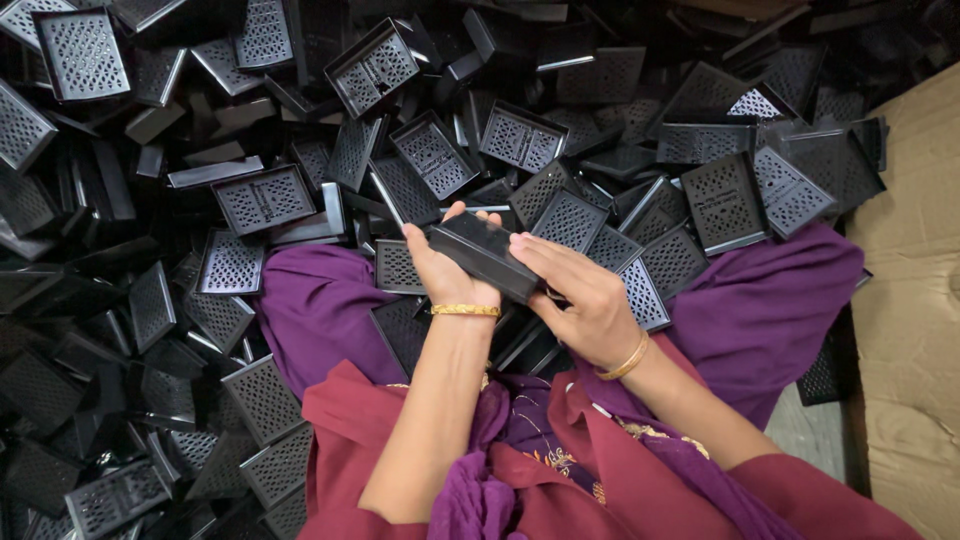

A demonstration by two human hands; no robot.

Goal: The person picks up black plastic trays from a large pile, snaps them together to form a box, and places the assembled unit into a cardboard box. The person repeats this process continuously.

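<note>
- Head view shows a black plastic tray, a shallow rectangular piece, held up between both hands over the person's lap, just in front of a big heap of like pieces.
- It looks light, stiff and smooth; thin walls could probably crack if squeezed hard, so the short ends and long rims seem the safest holds.
- Its long axis runs diagonally, from upper left by the left thumb down to lower right, solid side facing the camera.
- Left hand cups the near-left end from below, fingers wrapped round it.
- Right hand pinches the lower-right end, thumb on top.
- Around them: the pile of perforated trays, purple cloth on the lap, gold bangles, and cardboard at right.
</note>
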